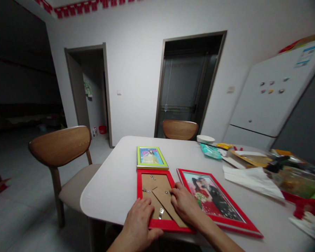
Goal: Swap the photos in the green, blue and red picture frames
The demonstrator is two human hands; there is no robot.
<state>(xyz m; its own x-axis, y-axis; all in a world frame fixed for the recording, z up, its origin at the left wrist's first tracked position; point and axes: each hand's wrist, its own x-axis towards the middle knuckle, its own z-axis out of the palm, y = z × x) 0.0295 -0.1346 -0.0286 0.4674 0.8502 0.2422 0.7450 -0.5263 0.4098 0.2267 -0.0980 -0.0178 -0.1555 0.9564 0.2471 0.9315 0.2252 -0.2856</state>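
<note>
"Lower centre of the view, what's there?"

"A red picture frame [160, 199], back up, on the white table [110, 189]."

"And the hands?"

"Left hand [138, 222] on its lower-left corner, thumb and fingers apart; right hand [185, 203] at a metal clip [167, 192], pinching or not, I can't tell."

"Around it?"

"Green frame [151, 157] above, red-framed photo [217, 199] right."

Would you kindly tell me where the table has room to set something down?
Bare tabletop lies left of the face-down red frame and green frame, to the table's left edge. Another patch lies between the green frame and teal packet. The right side is crowded with white paper and packaging; the left hand and right hand occupy the face-down frame.
</note>
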